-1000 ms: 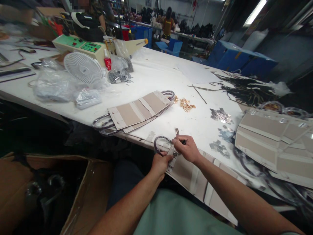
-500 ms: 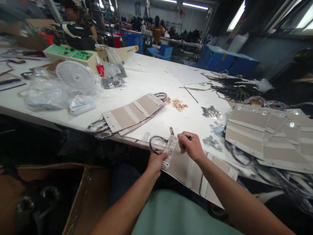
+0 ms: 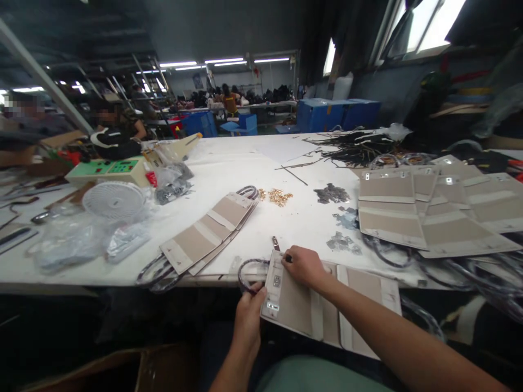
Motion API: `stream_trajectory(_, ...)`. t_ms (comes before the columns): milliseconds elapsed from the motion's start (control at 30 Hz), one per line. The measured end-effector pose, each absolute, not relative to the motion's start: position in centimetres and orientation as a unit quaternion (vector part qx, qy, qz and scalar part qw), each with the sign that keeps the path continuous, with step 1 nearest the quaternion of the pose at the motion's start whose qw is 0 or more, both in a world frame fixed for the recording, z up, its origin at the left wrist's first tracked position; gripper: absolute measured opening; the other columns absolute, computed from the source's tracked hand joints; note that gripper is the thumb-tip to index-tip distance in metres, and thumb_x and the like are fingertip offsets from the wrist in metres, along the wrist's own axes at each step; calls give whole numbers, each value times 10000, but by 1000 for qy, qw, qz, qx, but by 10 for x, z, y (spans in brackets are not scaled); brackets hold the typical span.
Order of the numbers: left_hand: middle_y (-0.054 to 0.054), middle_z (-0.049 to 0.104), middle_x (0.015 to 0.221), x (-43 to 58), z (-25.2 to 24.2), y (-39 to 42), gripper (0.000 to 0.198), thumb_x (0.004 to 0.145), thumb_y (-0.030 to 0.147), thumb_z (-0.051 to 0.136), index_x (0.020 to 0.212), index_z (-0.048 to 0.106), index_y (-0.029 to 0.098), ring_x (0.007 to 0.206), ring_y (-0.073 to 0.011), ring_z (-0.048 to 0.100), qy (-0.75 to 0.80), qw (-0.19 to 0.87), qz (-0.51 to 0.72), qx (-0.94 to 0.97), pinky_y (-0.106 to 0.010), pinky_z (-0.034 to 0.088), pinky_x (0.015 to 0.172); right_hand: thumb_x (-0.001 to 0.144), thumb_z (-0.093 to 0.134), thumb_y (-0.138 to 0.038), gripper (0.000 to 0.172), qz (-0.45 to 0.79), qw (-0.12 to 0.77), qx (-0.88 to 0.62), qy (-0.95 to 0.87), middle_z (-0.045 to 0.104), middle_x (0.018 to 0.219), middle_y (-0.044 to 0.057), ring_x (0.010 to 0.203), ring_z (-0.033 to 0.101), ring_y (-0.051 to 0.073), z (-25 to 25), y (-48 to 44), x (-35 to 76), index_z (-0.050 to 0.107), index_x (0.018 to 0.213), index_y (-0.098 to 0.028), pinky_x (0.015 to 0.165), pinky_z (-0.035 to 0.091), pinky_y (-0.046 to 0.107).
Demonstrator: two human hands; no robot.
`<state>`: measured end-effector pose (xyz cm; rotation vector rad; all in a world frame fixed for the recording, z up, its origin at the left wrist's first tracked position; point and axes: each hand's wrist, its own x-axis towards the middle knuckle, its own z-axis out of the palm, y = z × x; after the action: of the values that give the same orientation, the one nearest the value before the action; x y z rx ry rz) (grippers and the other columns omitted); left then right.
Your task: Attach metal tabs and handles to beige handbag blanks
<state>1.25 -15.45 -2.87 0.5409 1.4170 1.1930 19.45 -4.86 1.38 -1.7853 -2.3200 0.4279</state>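
A beige bag panel [image 3: 294,305] with pale strips across it lies at the table's front edge, partly overhanging. My left hand [image 3: 248,318] is closed at its left end, thumb and fingers on the plastic-wrapped handle [image 3: 250,262] where it meets the panel. My right hand [image 3: 304,267] is closed over the panel's far left corner. A small dark tool [image 3: 289,258] shows in that fist; most of it is hidden. Between the hands, a square metal plate [image 3: 277,281] and a shiny metal piece [image 3: 273,306] sit on the end strip. A metal-tipped strap [image 3: 275,243] sticks out beyond the far edge.
Stacked bag panels lie left [image 3: 206,234] and right [image 3: 390,209]. Gold fittings [image 3: 278,197], grey metal plates [image 3: 332,193] and dark straps [image 3: 355,146] are spread behind. A white fan [image 3: 113,201] and plastic bags [image 3: 61,239] stand left. People are in the background.
The camera view has tilted up and turned right. My left thumb has shifted off the metal plate to the panel's edge and handle. My right fist has come down onto the panel's far corner.
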Motion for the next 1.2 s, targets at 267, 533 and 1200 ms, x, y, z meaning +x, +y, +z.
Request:
stream_trajectory(267,-162,521,1580,5,-7,-129,620,962,296,557,1564,457,187,1510,-328,423,581,34,320,747,-525,347,1238,972,591,-372,253,160,103,-596,-780,785,1094,86,980,728,249,13,-42,196,790,1046,-233,775,456,314)
stream_trajectory(533,-116,570,1556,11,-23,-97,514,1004,306,500,1506,555,213,1439,-280,512,568,-15,142,811,-483,377,1181,992,589,-356,243,143,127,-614,-766,767,1101,107,994,739,273,10,-59,196,774,1049,-208,777,467,324)
stream_trajectory(1200,-112,638,1466,-8,-38,-77,456,1002,394,530,1423,635,255,1338,-299,569,533,9,175,828,-492,432,1059,913,635,-293,223,138,57,-607,-781,756,1082,136,930,748,305,24,-56,174,772,1048,-180,758,561,373)
